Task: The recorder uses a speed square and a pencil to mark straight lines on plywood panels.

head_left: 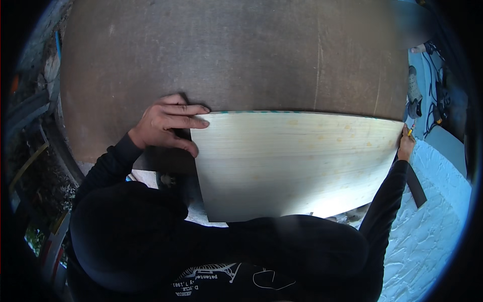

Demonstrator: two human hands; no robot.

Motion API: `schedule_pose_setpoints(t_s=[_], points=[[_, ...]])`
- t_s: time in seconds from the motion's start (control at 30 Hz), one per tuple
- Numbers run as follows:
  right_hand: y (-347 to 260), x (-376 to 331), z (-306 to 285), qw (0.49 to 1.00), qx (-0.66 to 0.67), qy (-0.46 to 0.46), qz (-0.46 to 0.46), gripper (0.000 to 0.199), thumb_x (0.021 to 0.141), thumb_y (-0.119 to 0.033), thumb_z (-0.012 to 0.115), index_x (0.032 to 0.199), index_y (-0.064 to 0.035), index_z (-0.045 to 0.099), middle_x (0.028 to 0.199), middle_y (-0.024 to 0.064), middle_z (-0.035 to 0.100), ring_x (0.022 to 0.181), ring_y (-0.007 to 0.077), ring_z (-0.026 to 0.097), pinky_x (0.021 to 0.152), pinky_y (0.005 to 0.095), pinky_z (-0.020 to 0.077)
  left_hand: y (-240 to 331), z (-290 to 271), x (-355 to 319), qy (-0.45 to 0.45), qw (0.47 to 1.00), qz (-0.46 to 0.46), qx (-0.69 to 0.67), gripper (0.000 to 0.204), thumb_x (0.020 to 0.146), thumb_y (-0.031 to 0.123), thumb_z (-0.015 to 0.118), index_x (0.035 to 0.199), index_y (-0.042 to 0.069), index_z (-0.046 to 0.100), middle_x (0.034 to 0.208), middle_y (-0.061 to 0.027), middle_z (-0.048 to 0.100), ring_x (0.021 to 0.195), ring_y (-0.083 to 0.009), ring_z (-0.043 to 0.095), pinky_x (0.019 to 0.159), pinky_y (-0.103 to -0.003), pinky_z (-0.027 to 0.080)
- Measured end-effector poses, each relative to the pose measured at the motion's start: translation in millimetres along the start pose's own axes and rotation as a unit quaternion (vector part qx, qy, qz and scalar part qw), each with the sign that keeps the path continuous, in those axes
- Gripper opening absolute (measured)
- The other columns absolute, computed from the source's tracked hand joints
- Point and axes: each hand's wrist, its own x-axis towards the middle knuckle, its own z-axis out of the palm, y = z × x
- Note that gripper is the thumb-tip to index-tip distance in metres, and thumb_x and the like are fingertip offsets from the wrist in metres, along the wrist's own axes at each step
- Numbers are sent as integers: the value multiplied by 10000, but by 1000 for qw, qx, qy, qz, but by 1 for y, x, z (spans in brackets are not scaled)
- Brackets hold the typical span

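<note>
A large pale wooden board (297, 156) with yellowish knots stands in front of me, its long upper edge against the brown worktop (241, 55). That edge shows green marks. My left hand (168, 122) grips the board's left corner, fingers reaching over the corner and thumb against the side edge. At the opposite corner, my right hand (405, 145) is closed around a small yellow tool (410, 133), close against the board's right edge. The tool's kind is too small to make out, and part of this hand is hidden behind the board.
On the right, a shoe (414, 90) and dark cables (433, 108) lie on a pale blue, rough surface. A dark strip (416, 187) sits below my right hand. Metal bars and clutter (37, 151) line the left side.
</note>
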Motion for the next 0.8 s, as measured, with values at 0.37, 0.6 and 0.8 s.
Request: schedule_pose_setpoints(t_s=[0.37, 0.6, 0.8], points=[[2, -6, -1, 998, 58, 21, 15, 547, 943, -454, 711, 1102, 69, 736, 1051, 140, 745, 969, 213, 649, 922, 342, 477, -8, 0, -7, -14, 997, 70, 9, 561, 581, 496, 912, 1039, 187, 811, 1228, -10, 738, 692, -124, 521, 627, -272, 426], [35, 7, 1, 1000, -15, 11, -6, 417, 1005, -382, 621, 1220, -37, 712, 1187, 181, 720, 1117, 318, 669, 981, 368, 480, -5, -3, -2, -20, 998, 66, 13, 548, 582, 496, 910, 1014, 172, 812, 1195, -36, 749, 655, -130, 542, 624, -283, 429], [76, 33, -26, 879, -402, -1, -257, 357, 1062, -214, 503, 1405, -211, 603, 1312, 181, 656, 1146, 360, 653, 1016, 379, 483, -9, -5, -1, -25, 996, 77, 28, 599, 559, 553, 894, 999, 156, 810, 1164, -58, 758, 662, -121, 598, 634, -294, 432]])
